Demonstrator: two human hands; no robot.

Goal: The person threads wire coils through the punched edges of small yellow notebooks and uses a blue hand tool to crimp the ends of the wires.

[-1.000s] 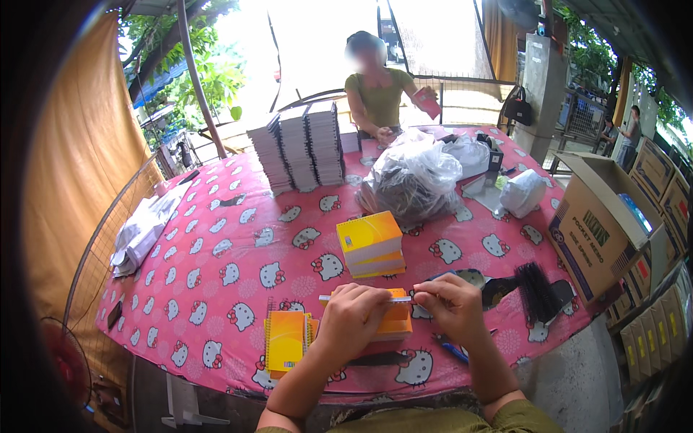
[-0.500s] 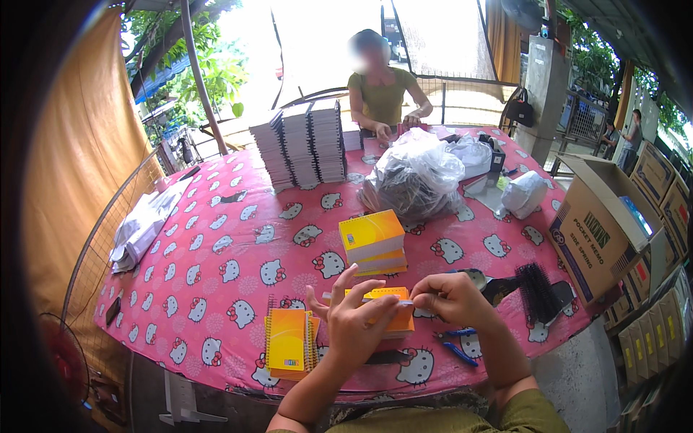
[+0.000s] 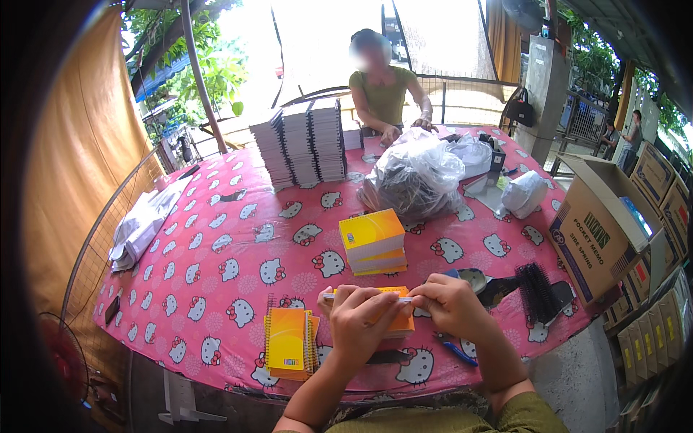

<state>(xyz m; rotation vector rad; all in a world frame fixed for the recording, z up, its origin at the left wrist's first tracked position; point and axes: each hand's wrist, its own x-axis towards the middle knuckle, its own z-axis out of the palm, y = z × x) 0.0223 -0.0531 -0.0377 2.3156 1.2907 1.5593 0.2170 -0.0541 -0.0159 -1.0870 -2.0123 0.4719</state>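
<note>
My left hand [image 3: 363,317] is closed on a small pocket notepad [image 3: 328,296], held almost edge-on so that mostly its pale edge shows. At the notepad's right end, the fingers of my right hand [image 3: 449,302] are pinched together; what is between them is too small to make out. Under my hands lies a stack of orange-covered notepads [image 3: 401,330], partly hidden by the left hand. To the left sit yellow-orange spiral-bound notepads [image 3: 286,339] in a pile. Just beyond my hands stands another yellow notepad stack [image 3: 372,238]. Blue-handled cutters [image 3: 459,352] lie beside my right forearm.
Black spiral wires [image 3: 538,292] lie at right, near an open cardboard box [image 3: 595,231]. Farther back are a clear plastic bag [image 3: 415,177] and tall notebook stacks [image 3: 299,148]. A co-worker [image 3: 386,97] sits across the pink tablecloth [image 3: 216,274]. White cloth [image 3: 148,224] lies at far left.
My left fingers, spread and raised before, have folded down around the notepad. My right hand has shifted slightly and stays at its right end. The co-worker's hands have moved a little.
</note>
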